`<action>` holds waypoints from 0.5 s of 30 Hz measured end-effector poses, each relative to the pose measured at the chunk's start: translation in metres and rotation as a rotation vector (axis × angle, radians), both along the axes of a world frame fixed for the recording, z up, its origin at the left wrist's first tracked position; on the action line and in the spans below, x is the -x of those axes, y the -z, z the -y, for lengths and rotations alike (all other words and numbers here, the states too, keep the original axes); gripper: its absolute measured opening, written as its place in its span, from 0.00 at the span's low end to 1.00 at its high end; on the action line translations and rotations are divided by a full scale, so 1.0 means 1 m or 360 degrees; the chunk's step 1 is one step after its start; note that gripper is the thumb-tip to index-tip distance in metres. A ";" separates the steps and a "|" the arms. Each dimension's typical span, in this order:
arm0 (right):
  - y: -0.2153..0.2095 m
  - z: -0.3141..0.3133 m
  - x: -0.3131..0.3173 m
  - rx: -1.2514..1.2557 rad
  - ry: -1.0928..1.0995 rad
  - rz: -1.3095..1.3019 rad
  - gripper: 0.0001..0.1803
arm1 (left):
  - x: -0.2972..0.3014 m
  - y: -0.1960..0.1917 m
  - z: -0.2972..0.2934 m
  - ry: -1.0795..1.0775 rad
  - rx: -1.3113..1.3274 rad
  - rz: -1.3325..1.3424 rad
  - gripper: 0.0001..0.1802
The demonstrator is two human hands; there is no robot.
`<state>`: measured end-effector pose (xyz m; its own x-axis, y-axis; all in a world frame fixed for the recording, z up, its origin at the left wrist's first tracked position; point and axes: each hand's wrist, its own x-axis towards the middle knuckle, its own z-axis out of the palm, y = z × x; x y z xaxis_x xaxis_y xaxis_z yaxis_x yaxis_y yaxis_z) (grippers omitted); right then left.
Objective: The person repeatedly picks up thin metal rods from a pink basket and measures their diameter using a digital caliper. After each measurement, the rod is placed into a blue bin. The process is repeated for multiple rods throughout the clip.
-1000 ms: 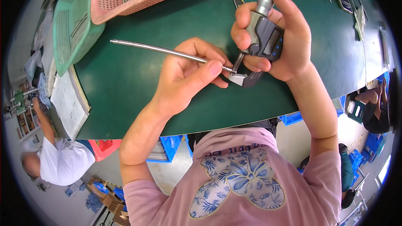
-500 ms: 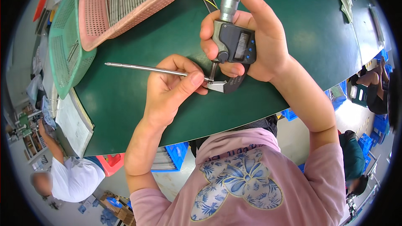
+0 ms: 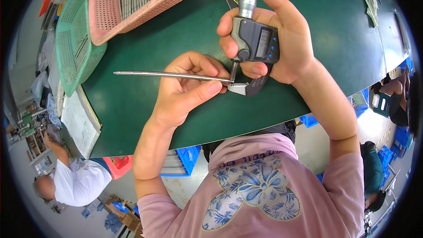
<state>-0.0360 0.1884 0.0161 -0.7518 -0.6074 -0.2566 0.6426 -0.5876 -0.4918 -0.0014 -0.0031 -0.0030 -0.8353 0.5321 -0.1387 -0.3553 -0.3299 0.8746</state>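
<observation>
A thin metal rod [image 3: 172, 75] is pinched in the grip of the left hand [image 3: 187, 90], held level above the green tabletop [image 3: 145, 101]. Its right end is set between the anvils of a digital micrometer [image 3: 255, 48], around which the right hand [image 3: 282, 39] is closed. For a true reading, the rod should be kept square and the thimble turned gently.
</observation>
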 end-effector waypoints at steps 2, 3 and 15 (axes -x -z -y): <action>0.008 -0.005 0.005 0.0295 -0.0154 -0.0040 0.34 | 0.000 0.002 0.001 0.0021 -0.0014 -0.0001 0.10; 0.008 -0.004 0.001 0.0136 -0.0051 -0.0027 0.35 | 0.000 0.002 0.001 0.0031 -0.0020 -0.0002 0.10; 0.000 0.001 -0.002 -0.0377 0.0193 -0.0338 0.37 | -0.004 -0.002 -0.006 -0.0072 0.0058 0.0018 0.10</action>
<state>-0.0340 0.1878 0.0164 -0.8667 -0.4525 -0.2102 0.4438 -0.5067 -0.7391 0.0024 0.0033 -0.0010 -0.8566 0.4883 -0.1666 -0.3506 -0.3140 0.8823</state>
